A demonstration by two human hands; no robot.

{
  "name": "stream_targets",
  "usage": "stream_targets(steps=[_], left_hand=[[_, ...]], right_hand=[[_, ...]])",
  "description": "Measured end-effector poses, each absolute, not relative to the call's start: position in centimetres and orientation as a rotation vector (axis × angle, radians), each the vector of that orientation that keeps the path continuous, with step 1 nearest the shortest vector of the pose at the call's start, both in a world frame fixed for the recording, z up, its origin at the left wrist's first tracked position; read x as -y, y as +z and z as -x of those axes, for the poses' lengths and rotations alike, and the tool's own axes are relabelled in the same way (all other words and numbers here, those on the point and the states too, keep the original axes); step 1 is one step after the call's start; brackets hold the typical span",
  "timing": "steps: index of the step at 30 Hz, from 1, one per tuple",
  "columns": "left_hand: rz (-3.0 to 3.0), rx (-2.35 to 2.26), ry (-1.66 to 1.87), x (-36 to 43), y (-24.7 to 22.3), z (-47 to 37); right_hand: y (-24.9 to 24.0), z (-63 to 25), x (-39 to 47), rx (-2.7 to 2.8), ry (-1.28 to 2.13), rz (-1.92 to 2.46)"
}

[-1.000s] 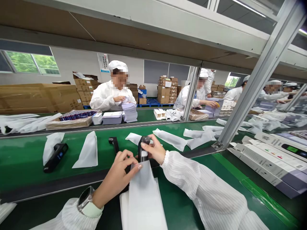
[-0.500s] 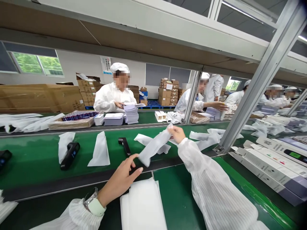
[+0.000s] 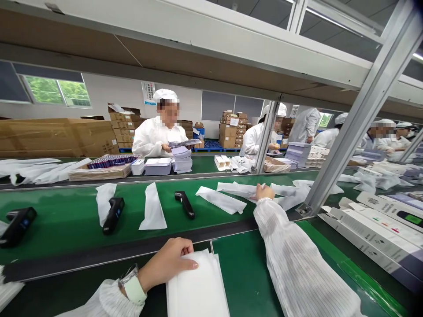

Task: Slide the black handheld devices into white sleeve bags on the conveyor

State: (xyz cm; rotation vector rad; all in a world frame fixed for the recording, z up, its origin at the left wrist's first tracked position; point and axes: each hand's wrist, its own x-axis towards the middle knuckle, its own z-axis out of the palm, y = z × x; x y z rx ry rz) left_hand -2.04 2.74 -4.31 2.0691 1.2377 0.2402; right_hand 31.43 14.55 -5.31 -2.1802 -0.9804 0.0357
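My left hand (image 3: 168, 263) is at the top left corner of a stack of flat white sleeves (image 3: 198, 286), its thumb on the top sleeve and its fingers curled at the edge. On the green conveyor belt, my right hand (image 3: 265, 192) pinches the right end of a soft white pouch (image 3: 237, 189), which lies low over the belt. Just left of it is another white pouch (image 3: 220, 200). A black gun-shaped handheld device (image 3: 185, 206) lies further left, then a standing-looking flared pouch (image 3: 153, 209) and a second black device (image 3: 113, 215) against a pouch.
A slanted metal post (image 3: 350, 110) rises right of my right arm. Printed white boxes (image 3: 373, 237) lie at the right edge. Another black device (image 3: 18, 226) is far left. A co-worker (image 3: 158, 127) handles papers across the belt. A shelf beam (image 3: 198, 35) spans overhead.
My left hand has drawn back from the belt onto the sleeve stack. My right hand has moved right and lowered a pouch. The devices and pouches on the belt have shifted right.
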Motion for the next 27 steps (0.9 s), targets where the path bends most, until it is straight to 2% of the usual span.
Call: stream_targets(steps=[6,9,12,15,19,24,27], left_hand=[[-2.012,-1.214,0.361,-2.8,-3.4,2.0],[-2.038,-1.238,0.387,-2.9,-3.6,2.0],[-2.07,-1.236,0.381,-2.9,-3.9,1.8],[-2.14,-1.223,0.385,-2.7,-3.8,1.6],[-2.2,-1.213,0.391,-2.3,-3.4,1.5],[-2.341,-1.216,0.445,-2.1,-3.5,1.7],[-2.436,-1.161,0.474,-2.2,-3.7,1.9]], right_hand=[[-5.8,-32.2,-13.7,1.116,0.076,2.259],[-4.5,-30.9,-13.4,1.192,-0.022,2.255],[-3.2,-26.9,-13.3,1.486,-0.086,2.019],[-3.8,-20.4,-13.5,1.818,0.07,1.723],[-6.7,-13.6,-14.7,1.859,0.376,1.657],[-7.4,-14.2,-15.6,1.64,0.699,1.587],[-5.7,-16.5,-13.9,1.485,0.972,1.33]])
